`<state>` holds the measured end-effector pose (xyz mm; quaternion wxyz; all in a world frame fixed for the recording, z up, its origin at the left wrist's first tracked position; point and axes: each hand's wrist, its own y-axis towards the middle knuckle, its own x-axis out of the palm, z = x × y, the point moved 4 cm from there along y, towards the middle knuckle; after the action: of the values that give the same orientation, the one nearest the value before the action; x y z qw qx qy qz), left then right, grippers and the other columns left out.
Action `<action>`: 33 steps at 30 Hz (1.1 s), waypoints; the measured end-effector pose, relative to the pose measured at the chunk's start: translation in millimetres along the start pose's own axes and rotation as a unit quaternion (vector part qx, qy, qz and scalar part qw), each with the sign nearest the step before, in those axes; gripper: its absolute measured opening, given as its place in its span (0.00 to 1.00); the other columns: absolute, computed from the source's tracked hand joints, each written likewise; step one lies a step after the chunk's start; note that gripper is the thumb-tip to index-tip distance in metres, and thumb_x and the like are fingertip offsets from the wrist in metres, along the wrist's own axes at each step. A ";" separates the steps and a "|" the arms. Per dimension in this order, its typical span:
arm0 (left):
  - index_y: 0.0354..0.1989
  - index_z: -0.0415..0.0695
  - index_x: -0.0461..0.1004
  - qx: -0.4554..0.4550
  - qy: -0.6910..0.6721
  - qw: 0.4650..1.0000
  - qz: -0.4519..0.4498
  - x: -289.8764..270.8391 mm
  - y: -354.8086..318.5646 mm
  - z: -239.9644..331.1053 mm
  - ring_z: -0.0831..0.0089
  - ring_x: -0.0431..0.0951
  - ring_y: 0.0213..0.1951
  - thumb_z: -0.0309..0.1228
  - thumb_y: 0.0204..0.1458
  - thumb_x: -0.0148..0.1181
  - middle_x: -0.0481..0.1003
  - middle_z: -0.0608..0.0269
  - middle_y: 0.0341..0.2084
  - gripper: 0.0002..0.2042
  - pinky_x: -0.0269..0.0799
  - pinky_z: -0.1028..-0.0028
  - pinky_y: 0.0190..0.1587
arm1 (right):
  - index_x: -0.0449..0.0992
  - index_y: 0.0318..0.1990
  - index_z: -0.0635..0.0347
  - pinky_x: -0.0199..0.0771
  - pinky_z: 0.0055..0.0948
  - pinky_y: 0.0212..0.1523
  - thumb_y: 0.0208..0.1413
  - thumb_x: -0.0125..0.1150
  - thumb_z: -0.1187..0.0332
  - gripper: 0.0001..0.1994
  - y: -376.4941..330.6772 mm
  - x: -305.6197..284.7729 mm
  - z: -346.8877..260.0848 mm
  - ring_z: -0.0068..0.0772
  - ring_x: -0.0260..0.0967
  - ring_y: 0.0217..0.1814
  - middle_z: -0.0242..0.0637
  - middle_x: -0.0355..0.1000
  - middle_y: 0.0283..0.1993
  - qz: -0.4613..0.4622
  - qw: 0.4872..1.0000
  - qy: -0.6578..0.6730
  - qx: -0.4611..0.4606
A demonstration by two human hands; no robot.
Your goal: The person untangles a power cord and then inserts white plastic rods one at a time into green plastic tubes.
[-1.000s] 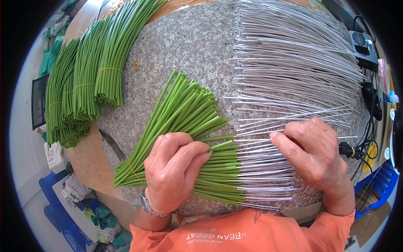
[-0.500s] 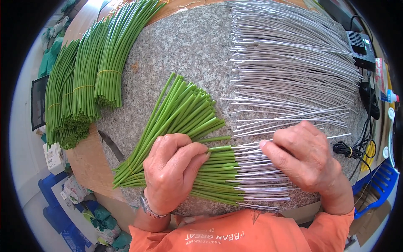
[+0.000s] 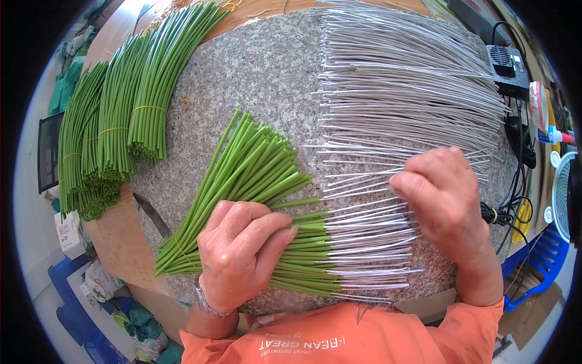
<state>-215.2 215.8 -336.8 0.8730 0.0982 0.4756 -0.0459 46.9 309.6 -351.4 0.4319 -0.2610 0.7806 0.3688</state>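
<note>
My left hand (image 3: 242, 249) is closed over the fanned bundle of green plastic tubes (image 3: 257, 158), thumb and forefinger pinching near the upper ends of the lower tubes. Silver metal wires (image 3: 367, 249) stick out of many of these tubes to the right. A yellow band (image 3: 180, 247) ties the bundle at its left end. My right hand (image 3: 445, 203) is closed, its thumb and forefinger pinched at the right end of loose wires (image 3: 357, 182) lying just above the filled tubes. The fingers partly hide what they hold.
A wide layer of silver wires (image 3: 412, 85) covers the far right of the grey stone slab (image 3: 254, 54). Banded green tube bundles (image 3: 115, 121) lie at the far left. A dark blade-like strip (image 3: 151, 215), black cables (image 3: 506, 212) and a black device (image 3: 508, 70) sit around the edges.
My right hand has moved from the wires in the tubes up to the loose wires beyond them. My left hand keeps its grip on the tubes. The whole view has shifted slightly.
</note>
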 end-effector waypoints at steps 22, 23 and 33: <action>0.49 0.38 0.87 -0.070 -0.012 0.997 0.040 0.0 -4.4 -4.7 0.71 0.76 0.32 0.20 0.52 0.79 0.79 0.59 0.40 0.15 0.72 0.72 0.33 | 0.76 0.40 0.58 0.72 0.42 0.46 0.53 0.73 0.77 0.11 6.6 10.1 17.5 0.44 0.72 0.44 0.39 0.72 0.41 0.013 0.998 -0.049 0.031; 0.49 0.38 0.87 -0.069 -0.013 0.997 0.040 -0.1 -4.0 -4.5 0.71 0.76 0.32 0.20 0.52 0.79 0.79 0.59 0.40 0.15 0.72 0.72 0.33 | 0.76 0.41 0.59 0.73 0.45 0.47 0.51 0.75 0.78 0.13 6.7 10.6 18.1 0.48 0.73 0.46 0.40 0.73 0.43 0.011 0.998 -0.049 0.034; 0.48 0.40 0.86 -0.033 0.008 0.998 0.046 1.7 -0.9 -3.2 0.59 0.81 0.37 0.20 0.50 0.78 0.77 0.57 0.37 0.16 0.78 0.62 0.38 | 0.75 0.40 0.57 0.71 0.41 0.45 0.51 0.75 0.77 0.13 9.3 2.2 17.1 0.41 0.73 0.42 0.37 0.73 0.41 0.055 0.997 -0.058 0.019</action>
<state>-217.1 215.6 -340.0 0.8730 0.0917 0.4790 0.0107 47.4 328.6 -356.1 0.4606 -0.1876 0.7742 0.3914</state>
